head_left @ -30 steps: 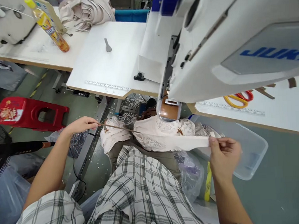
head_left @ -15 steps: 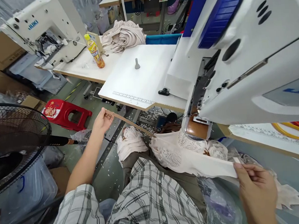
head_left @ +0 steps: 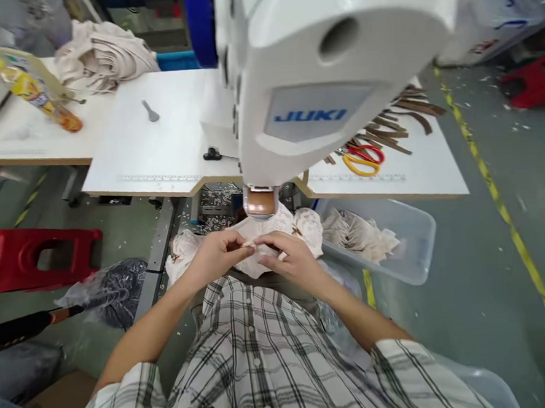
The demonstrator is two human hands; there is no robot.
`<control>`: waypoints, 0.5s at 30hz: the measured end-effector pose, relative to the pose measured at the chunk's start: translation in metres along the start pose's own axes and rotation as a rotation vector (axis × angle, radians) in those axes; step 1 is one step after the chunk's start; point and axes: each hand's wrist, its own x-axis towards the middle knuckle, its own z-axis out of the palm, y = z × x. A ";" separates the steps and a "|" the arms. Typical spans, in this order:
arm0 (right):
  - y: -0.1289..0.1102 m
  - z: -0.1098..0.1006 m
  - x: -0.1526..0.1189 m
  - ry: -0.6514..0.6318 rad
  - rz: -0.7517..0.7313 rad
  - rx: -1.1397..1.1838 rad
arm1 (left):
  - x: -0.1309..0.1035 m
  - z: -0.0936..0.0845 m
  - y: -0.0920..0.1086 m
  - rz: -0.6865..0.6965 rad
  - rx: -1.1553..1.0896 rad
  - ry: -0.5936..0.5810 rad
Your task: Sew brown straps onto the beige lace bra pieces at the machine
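1. A glossy white, round-shouldered JUKI sewing machine point(head_left: 305, 60) looms over a worker in a crisp plaid shirt point(head_left: 249, 353); keeping fabric clear of its brown-topped metal arm point(head_left: 261, 203) should prevent snags.
2. Just below the arm's tip, a cream lace bra point(head_left: 253, 268) lies bunched, soft and limp; light, even tension would likely limit puckering.
3. The left hand point(head_left: 220, 254) pinches its edge, thumb and finger together.
4. The right hand point(head_left: 293, 259) meets it, thumb apart from fingertips; whether it grips cannot be told.
5. A small brown bow point(head_left: 296, 230) trims the rounded, patterned lace.
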 end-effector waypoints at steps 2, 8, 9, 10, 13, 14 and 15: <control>-0.004 -0.005 0.008 -0.045 -0.037 -0.021 | 0.001 0.009 0.005 0.031 0.111 -0.056; -0.007 -0.021 0.011 -0.217 -0.080 -0.162 | 0.009 0.010 0.004 0.040 0.267 -0.090; -0.005 -0.023 0.010 -0.205 -0.044 -0.168 | 0.008 0.008 0.003 0.077 0.282 -0.054; -0.002 -0.023 0.010 -0.168 0.016 -0.155 | 0.007 0.006 0.000 0.122 0.281 0.016; 0.011 -0.017 0.013 0.070 0.264 0.099 | -0.003 0.013 -0.017 0.160 0.074 0.236; 0.015 -0.012 0.015 0.167 0.329 0.234 | -0.007 0.020 -0.025 0.116 -0.045 0.228; 0.018 -0.005 0.017 0.255 0.373 0.359 | -0.010 0.030 -0.034 0.066 -0.156 0.110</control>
